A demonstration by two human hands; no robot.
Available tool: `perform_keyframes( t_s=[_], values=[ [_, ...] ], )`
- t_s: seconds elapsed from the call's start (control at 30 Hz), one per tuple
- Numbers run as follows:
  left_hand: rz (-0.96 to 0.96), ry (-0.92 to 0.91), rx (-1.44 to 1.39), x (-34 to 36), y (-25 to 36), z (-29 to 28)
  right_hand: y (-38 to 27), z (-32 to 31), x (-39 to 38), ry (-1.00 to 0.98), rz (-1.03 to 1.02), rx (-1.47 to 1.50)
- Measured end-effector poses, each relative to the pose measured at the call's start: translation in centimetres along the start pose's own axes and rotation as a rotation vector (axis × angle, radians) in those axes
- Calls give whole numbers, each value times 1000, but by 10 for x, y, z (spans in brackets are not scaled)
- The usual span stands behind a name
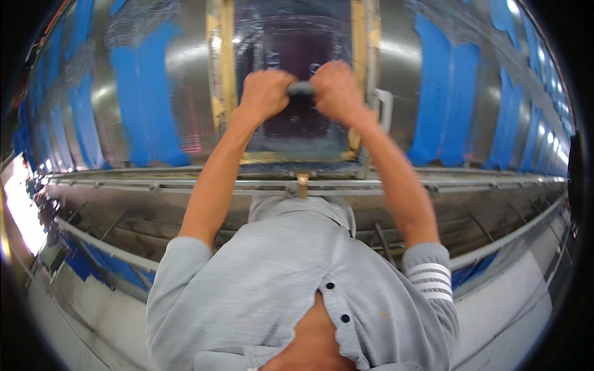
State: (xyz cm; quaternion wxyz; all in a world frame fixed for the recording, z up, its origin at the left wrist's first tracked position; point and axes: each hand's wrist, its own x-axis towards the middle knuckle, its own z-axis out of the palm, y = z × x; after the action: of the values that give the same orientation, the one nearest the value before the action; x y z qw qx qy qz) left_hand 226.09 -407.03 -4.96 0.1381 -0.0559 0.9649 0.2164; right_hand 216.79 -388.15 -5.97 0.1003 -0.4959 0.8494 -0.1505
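Note:
In front of me a screen printing frame with yellowish taped edges lies on a long metal table. Its dark purplish mesh looks wet and streaky. Both of my fists are closed over a squeegee held crosswise above the mesh; only a short grey stretch of it shows between them, and the rest is hidden. My left hand grips its left part, my right hand its right part. Beside my right forearm a white handle stands at the frame's right side.
Blue cut pieces, apparently fabric, lie on the shiny table on both sides, one left and one right. A metal rail runs along the table's near edge. A small brass-coloured stop sits at the rail below the frame.

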Motion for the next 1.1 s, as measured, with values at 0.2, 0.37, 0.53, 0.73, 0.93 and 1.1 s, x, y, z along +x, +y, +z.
perform_keyframes(
  t_s=[0.2, 0.37, 0.53, 0.73, 0.93, 1.1],
  values=[
    [-7, 70, -166, -117, 29, 53, -69, 18, -106, -63, 4, 122],
    [-24, -136, -90, -56, 17, 7, -35, 5, -48, -195, 42, 98],
    [-1, -30, 61, 77, -24, -37, 50, -22, 73, -140, 31, 19],
    [-29, 0, 87, 127, -40, -51, 89, -11, 128, -128, 55, 40],
    [7, 69, -4, 16, -12, -7, 15, 3, 25, -16, -42, 65],
    [14, 71, -126, -102, 30, 44, -60, 16, -91, -82, 33, 119]
  ],
)
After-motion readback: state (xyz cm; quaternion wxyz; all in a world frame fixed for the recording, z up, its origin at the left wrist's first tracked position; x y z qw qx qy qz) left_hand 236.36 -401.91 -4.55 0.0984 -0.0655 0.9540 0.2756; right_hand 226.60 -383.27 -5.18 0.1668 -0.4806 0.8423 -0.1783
